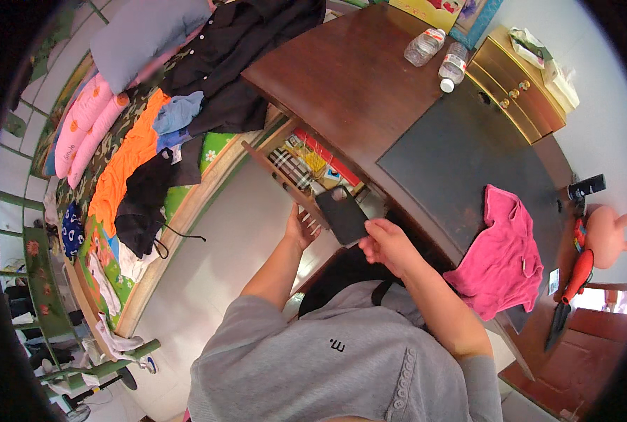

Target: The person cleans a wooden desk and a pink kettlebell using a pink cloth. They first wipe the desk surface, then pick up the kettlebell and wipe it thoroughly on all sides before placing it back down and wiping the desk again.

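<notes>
A flat black smartphone [343, 216] is gripped at its lower right corner by my right hand [391, 246], thumb and fingers pinching the edge. The phone hovers over the near end of a pulled-out wooden drawer [261, 156]. Just left of the phone, my left hand [301, 228] is open, palm turned up and fingers apart, beside the drawer front. Inside the drawer are a black-and-white checked cloth item [290, 167], a yellow item [315, 163] and a long red box [334, 163]. The phone hides part of the drawer.
The dark wooden desk [334, 67] carries a pink cloth [500, 257], a black mat [454, 155], two plastic bottles [425, 47] and a gold drawer box [514, 88]. Left stands a bed with an orange garment [127, 158], a black garment [144, 204] and pink pillows [88, 126].
</notes>
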### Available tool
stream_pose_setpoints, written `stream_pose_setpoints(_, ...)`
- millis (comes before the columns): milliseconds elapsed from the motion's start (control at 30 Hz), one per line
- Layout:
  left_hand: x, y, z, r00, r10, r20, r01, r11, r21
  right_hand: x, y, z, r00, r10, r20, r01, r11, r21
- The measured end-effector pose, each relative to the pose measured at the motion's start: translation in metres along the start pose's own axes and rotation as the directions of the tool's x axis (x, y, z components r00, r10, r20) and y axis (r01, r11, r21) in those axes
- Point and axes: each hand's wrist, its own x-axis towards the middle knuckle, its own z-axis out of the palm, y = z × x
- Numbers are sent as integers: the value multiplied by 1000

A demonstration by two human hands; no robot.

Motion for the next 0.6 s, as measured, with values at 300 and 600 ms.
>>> stream_pose_setpoints(300, -30, 18, -10, 977, 206, 48, -211, 966, 151, 6, 23, -10, 1000, -22, 15, 22, 1000, 18)
stream_pose_setpoints(600, -93, 19, 6, 961, 252, 114, -272, 933, 233, -55, 57, -61, 994, -85, -74, 86, 996, 12)
